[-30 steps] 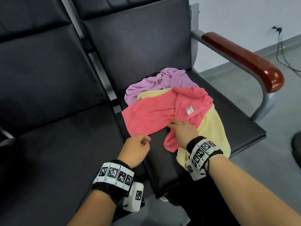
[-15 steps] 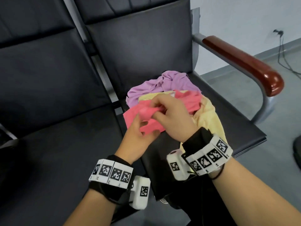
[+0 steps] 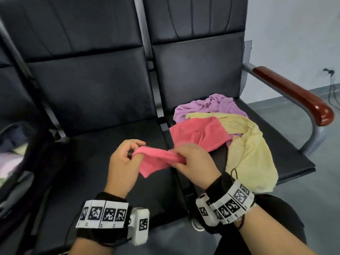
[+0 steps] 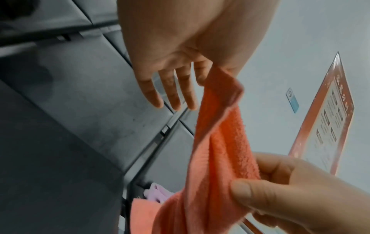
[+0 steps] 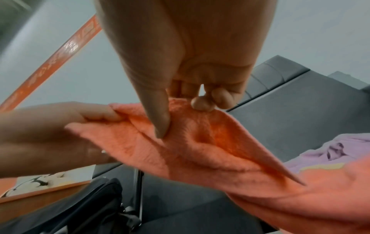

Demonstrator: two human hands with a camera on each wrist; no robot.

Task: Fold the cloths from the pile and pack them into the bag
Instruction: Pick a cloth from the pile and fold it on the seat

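A pink cloth (image 3: 198,135) lies on top of the pile on the right-hand seat, and one edge of it is lifted toward the middle seat. My left hand (image 3: 136,151) pinches a corner of the pink cloth (image 4: 216,150) between thumb and forefinger, with the other fingers (image 4: 172,91) straight. A short way along the same edge, my right hand (image 3: 179,161) pinches the pink cloth (image 5: 200,150) with its thumb (image 5: 158,117). A yellow cloth (image 3: 248,153) and a purple cloth (image 3: 211,107) lie under it. The dark bag (image 3: 27,162) stands open at the far left.
The black seats (image 3: 92,162) form a row with upright backrests. A wooden armrest (image 3: 294,96) borders the right seat. Some folded cloth shows inside the bag. A cable (image 3: 331,85) hangs by the wall at right. My knee (image 3: 276,214) is below the pile.
Both hands took hold of the pink cloth's near edge, raised it off the pile and carried it left over the middle seat. The view has swung left, bringing the bag into sight.
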